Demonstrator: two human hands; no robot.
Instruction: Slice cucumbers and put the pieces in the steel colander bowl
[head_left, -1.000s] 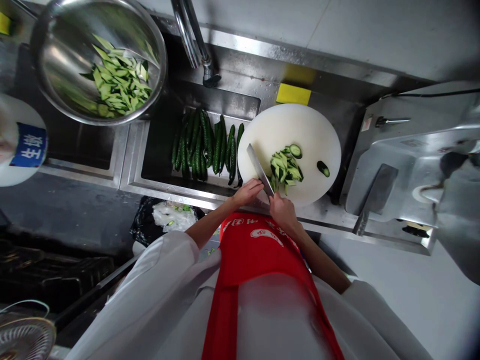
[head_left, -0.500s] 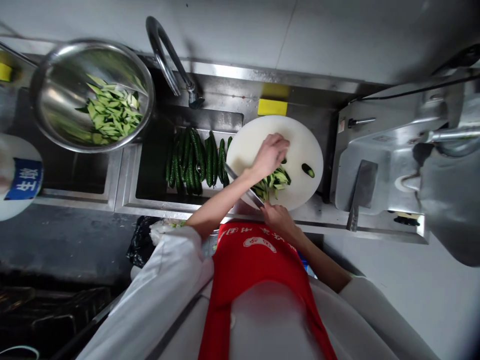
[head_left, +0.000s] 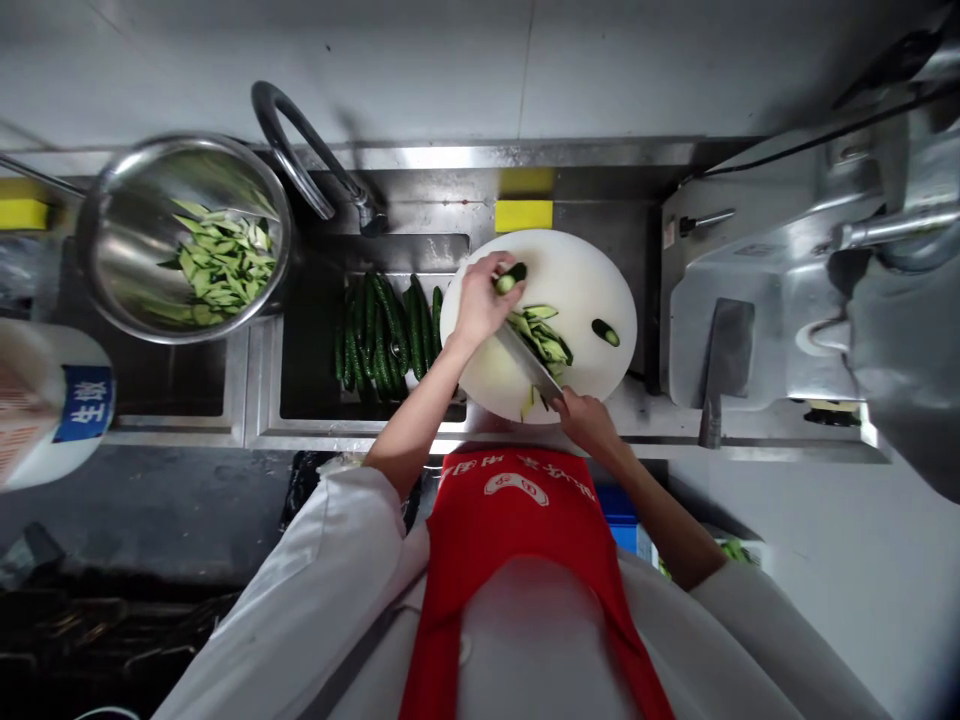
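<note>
White round cutting board [head_left: 577, 265], head view, sits under both grips on the steel desk [head_left: 757, 440].

Left grip [head_left: 478, 300]: fingertips pinched on a short cucumber piece [head_left: 511, 277], dark skin, pale cut end facing the camera. The piece is lifted just off the board's far-left part.

Right grip [head_left: 592, 420]: clenched on the knife [head_left: 529, 362]; the handle is buried in the fist. It sits at the board's near edge. The blade runs from this grip up and left toward the left wrist, low over the board. Can't tell if the edge touches the board.

Sliced cucumber pile [head_left: 544, 335]: just past the blade, between the two grips, touching the blade's far side. One slice lies on the near side, close to the right grip.

Cucumber stub [head_left: 605, 332]: alone on the board, right of the pile, well clear of both grips.

Left of the left grip: whole cucumbers [head_left: 382, 325] stacked in the sink. Farther left, a steel bowl [head_left: 124, 265] holds more slices. The faucet [head_left: 300, 160] arcs beyond, between bowl and sink.

Yellow sponge [head_left: 523, 214]: just beyond the board, on the back ledge.

Right of the right grip: a cleaver [head_left: 724, 365] lies flat on the desk, untouched.

Red apron [head_left: 517, 560] sits below both grips.
</note>
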